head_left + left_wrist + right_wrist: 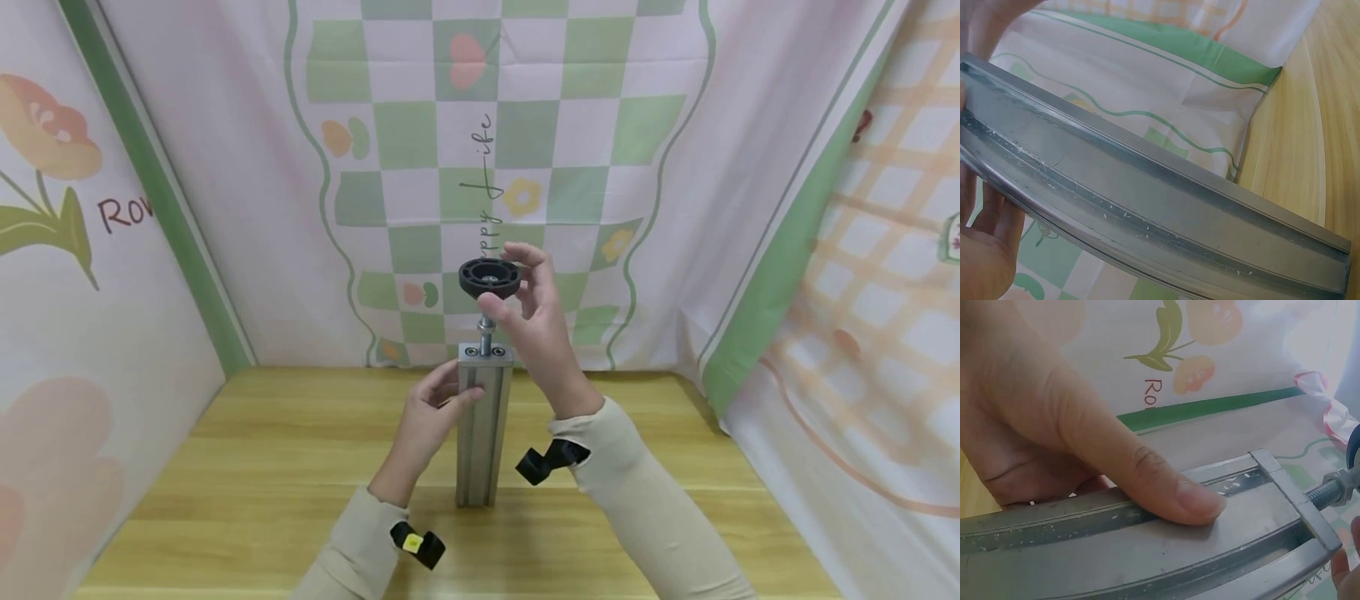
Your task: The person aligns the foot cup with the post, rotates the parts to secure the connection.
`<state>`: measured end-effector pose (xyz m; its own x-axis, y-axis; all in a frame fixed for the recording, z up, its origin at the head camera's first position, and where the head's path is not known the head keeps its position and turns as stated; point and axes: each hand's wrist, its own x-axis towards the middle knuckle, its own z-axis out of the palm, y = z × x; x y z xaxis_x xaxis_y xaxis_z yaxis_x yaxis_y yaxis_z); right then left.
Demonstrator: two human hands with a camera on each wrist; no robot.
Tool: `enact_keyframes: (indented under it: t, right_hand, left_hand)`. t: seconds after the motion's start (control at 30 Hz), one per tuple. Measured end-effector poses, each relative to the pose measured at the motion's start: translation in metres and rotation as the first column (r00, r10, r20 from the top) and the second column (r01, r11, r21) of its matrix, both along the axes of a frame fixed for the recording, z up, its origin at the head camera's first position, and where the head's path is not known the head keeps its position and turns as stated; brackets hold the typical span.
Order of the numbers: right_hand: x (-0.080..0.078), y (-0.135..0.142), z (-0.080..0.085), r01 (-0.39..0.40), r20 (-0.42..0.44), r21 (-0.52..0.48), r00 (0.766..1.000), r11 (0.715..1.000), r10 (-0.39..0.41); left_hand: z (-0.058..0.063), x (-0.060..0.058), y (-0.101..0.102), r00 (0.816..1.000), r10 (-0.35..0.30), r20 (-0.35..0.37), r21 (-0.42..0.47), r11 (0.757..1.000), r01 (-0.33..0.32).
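Observation:
An aluminium profile (483,433) stands upright on the table, its end plate at the top. My left hand (431,408) grips it just below that plate; the thumb (1200,503) lies along its face in the right wrist view. A threaded stud with a nut (486,327) rises from the plate. On top of the stud sits a round black levelling foot (472,287), base up. My right hand (536,312) curls round the foot's right side, thumb at the near rim and fingers behind. In the left wrist view the profile (1116,181) runs diagonally, with small shavings in its groove.
The wooden table (300,467) carries the profile near its middle. A checked cloth (405,133) hangs behind, with printed curtains on both sides. Each sleeved wrist wears a black camera mount, the right mount (551,458) close beside the profile.

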<state>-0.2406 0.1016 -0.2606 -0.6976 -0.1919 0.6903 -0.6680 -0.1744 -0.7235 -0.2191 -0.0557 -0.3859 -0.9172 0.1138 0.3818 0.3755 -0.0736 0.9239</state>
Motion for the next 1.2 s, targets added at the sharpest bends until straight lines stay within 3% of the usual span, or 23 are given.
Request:
enact_keyframes:
  t: [0.13, 0.23, 0.37, 0.7, 1.03, 1.2]
  right_hand:
    - [-0.003, 0.001, 0.002, -0.141, 0.017, -0.036, 0.990, 0.989, 0.142]
    - [-0.005, 0.001, 0.003, -0.269, 0.036, -0.074, 0.961, 0.960, 0.273]
    - [-0.004, 0.002, 0.004, -0.333, 0.040, -0.072, 0.941, 0.940, 0.336]
    - [-0.003, 0.005, 0.007, -0.314, 0.062, -0.080, 0.946, 0.946, 0.319]
    - [-0.006, 0.012, 0.003, -0.198, 0.024, -0.018, 0.980, 0.980, 0.198]
    - [-0.003, 0.015, 0.005, -0.131, 0.062, -0.001, 0.990, 0.991, 0.131]
  left_hand:
    - [0.001, 0.000, 0.000, 1.000, 0.005, 0.008, 0.006, 1.000, -0.005]
    - [0.001, 0.000, 0.000, 1.000, 0.006, 0.013, 0.002, 1.000, -0.006]
    - [0.000, 0.000, 0.000, 1.000, 0.004, 0.017, -0.002, 1.000, -0.004]
    - [0.001, 0.000, 0.000, 1.000, 0.018, 0.019, -0.005, 1.000, -0.017]
    - [-0.001, 0.000, 0.001, 1.000, 0.021, 0.014, -0.015, 1.000, -0.021]
    - [-0.001, 0.000, 0.001, 1.000, 0.026, 0.011, -0.026, 0.999, -0.026]
